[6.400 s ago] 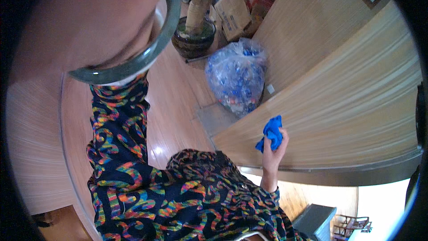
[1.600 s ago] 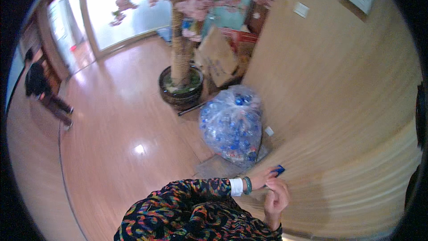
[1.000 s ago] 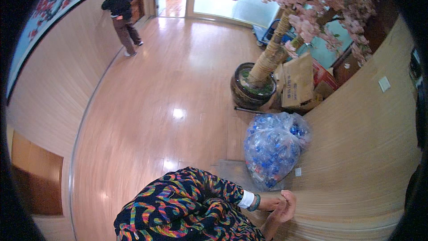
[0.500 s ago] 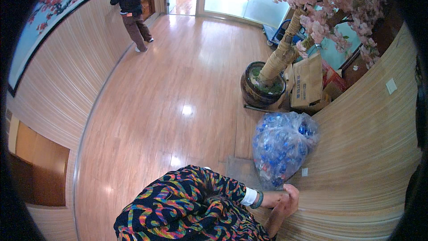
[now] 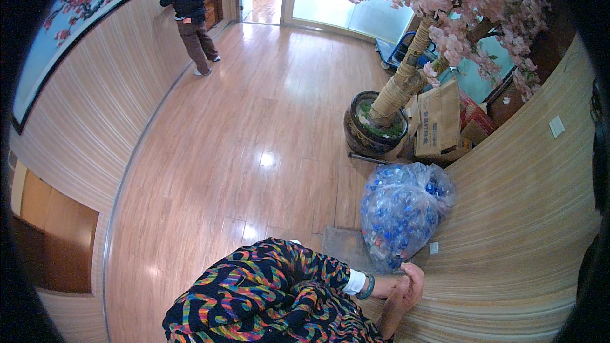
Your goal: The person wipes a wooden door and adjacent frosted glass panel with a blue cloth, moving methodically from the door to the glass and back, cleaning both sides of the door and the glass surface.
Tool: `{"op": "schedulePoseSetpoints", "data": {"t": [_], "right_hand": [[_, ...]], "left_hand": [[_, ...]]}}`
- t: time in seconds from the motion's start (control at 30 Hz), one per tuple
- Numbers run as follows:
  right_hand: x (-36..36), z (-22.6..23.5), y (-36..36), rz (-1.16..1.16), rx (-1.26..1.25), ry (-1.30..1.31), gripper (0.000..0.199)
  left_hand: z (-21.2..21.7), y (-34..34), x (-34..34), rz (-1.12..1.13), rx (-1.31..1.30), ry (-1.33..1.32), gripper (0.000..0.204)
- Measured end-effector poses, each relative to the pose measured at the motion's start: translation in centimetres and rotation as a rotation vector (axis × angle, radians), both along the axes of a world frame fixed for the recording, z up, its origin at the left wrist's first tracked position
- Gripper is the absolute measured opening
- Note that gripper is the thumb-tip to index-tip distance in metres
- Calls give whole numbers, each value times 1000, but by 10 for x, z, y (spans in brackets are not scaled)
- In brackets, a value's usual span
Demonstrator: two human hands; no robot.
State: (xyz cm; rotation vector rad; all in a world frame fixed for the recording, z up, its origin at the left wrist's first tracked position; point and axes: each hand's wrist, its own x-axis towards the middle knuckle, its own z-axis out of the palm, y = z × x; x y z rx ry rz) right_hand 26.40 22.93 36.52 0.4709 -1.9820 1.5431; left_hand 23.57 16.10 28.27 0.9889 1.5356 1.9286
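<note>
My two hands are together at the lower right, in front of the wood-grain wall. From a black sleeve with a multicoloured swirl pattern, white cuff and dark bracelet, my left hand reaches across to the right. My right hand meets it from below, its bare forearm rising from the lower edge. The fingers are curled and overlap, so what they hold, if anything, is hidden. Just beyond them, a large clear plastic bag full of empty bottles with blue caps or labels rests on the floor against the wall.
Beyond the bag stand a dark glazed pot with a pink blossom tree, cardboard boxes and a blue trolley. A grey mat lies by the bag. A person stands at the left wall, below a framed painting.
The view has shifted very slightly. My hands stay together in nearly the same place. The person at the left wall has barely moved.
</note>
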Motion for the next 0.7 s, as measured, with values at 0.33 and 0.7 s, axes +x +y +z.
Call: {"op": "schedulePoseSetpoints", "data": {"t": [0.33,0.7], "right_hand": [[0,-3,2,13,13,-36,27],[-7,-2,11,1,18,91,28]], "left_hand": [[-38,19,-10,-33,13,113,30],[-32,18,-6,52,-9,-6,19]]}}
